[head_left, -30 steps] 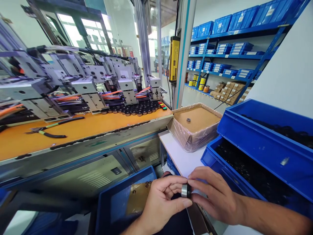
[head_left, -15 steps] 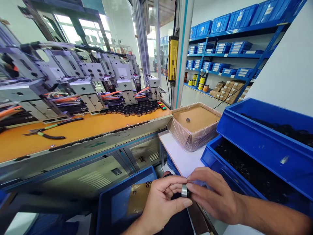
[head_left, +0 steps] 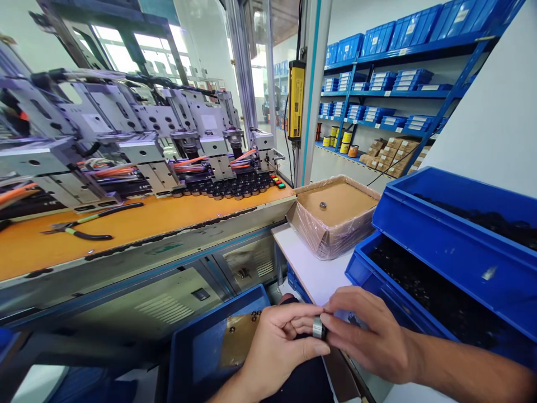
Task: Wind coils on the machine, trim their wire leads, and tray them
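A small silvery metal ring (head_left: 318, 327) with a dark side sits between my two hands, low in the middle of the view. My left hand (head_left: 279, 347) holds it from the left, with the thumb below and the fingers curled behind. From the right, my right hand (head_left: 371, 336) has its fingertips pressed on the ring's dark side. Fingers partly cover the ring, so its inside is hidden. Below and left of the hands is a blue bin (head_left: 201, 336) with a few small ring-shaped parts (head_left: 255, 316) on a brown sheet.
Blue crates (head_left: 440, 224) of black parts are stacked on the right. A plastic-wrapped carton (head_left: 331, 235) bears one small part (head_left: 323, 205). Across the orange bench (head_left: 176, 215) lie pliers (head_left: 84, 225) and rows of black round parts (head_left: 239, 187), beside a machine (head_left: 146, 148).
The ring has turned slightly between my fingers and shifted a little to the right. Both hands stay in nearly the same place.
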Motion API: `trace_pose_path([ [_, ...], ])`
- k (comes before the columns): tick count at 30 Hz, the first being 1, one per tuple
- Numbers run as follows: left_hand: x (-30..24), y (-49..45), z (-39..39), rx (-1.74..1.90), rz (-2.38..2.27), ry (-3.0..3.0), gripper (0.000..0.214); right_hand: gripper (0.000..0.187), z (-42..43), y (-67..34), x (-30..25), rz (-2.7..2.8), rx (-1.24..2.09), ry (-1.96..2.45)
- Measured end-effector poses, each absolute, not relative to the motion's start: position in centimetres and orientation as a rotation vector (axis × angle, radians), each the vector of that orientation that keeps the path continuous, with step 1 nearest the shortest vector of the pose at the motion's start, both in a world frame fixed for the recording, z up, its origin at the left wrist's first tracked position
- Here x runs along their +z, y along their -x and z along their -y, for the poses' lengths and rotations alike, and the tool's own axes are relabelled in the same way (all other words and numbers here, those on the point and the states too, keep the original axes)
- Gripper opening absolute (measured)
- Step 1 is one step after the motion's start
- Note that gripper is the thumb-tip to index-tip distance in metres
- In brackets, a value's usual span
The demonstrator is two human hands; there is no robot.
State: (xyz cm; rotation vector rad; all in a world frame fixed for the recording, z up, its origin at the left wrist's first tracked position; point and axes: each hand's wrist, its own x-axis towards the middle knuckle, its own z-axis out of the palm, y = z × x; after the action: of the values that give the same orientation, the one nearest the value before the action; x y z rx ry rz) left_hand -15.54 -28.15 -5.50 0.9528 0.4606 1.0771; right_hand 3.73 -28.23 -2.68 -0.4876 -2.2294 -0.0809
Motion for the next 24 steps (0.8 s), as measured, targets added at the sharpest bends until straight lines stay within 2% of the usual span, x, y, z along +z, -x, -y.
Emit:
trace_pose_path([
  [5,-5.6,15.1,28.3,1.038,-0.453,-0.878,0.040,0.014,28.1,-3.7,-2.4,2.262,-0.187,0.451],
  [10,-6.2,13.7,29.0,1.238,-0.439,-0.844,0.036,0.019,28.3,-3.7,-2.5,2.257,-0.304,0.424],
  [14,-6.0,14.3,28.7,1.372,-0.513,-1.084,0.042,0.023,28.7,-3.6,-2.7,2.177,-0.103,0.457],
  [17,-5.4,15.3,28.1,1.421,-0.544,-1.450,0.032,0.023,29.2,-3.3,-2.6,2.123,0.042,0.505],
  [22,-5.0,16.0,27.5,1.510,-0.590,-1.713,0.021,0.018,29.1,-3.0,-2.2,2.167,0.105,0.568],
  [24,-5.0,16.3,27.5,1.520,-0.623,-1.763,0.021,0.019,28.6,-4.3,-1.8,2.262,0.002,0.594],
])
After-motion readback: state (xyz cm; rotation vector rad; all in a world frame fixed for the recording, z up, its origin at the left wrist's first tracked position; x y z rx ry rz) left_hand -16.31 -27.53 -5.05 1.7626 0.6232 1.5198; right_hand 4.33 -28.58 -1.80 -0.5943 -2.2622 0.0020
